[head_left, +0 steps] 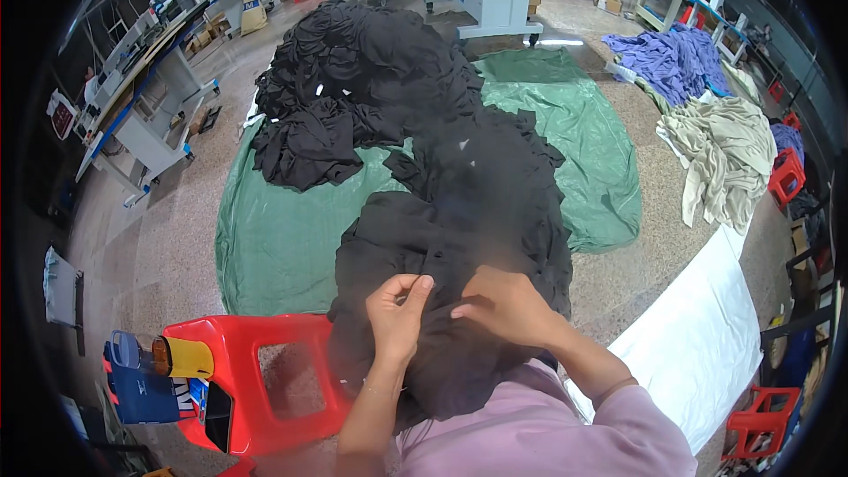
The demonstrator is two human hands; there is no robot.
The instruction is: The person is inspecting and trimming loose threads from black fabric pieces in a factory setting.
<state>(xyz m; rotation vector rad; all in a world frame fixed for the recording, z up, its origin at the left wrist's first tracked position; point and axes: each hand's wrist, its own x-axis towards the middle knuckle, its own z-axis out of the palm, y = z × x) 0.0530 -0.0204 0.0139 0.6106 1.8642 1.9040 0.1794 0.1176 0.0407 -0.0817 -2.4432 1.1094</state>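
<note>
A black garment [393, 234] is spread over my lap and reaches forward onto the dark cloth ahead. My left hand [397, 314] is closed in a pinch, thumb against forefinger, at the garment's surface. To its right, my right hand [512, 305] curls over the same black cloth with its thumb pointing left; its fingertips are partly hidden and a little blurred. The two hands are a short way apart. Beyond them a large heap of black garments [371, 57] lies bunched up, with a few small pale scraps on it.
A green plastic sheet [274, 238] lies beneath the heap. At my left stands a red stool [238, 336] with a yellow-sleeved cup [190, 358] and a phone [219, 417]. White sheeting [689, 336] lies at right, near beige cloth [724, 146] and purple cloth [671, 62]. Worktables stand farther off.
</note>
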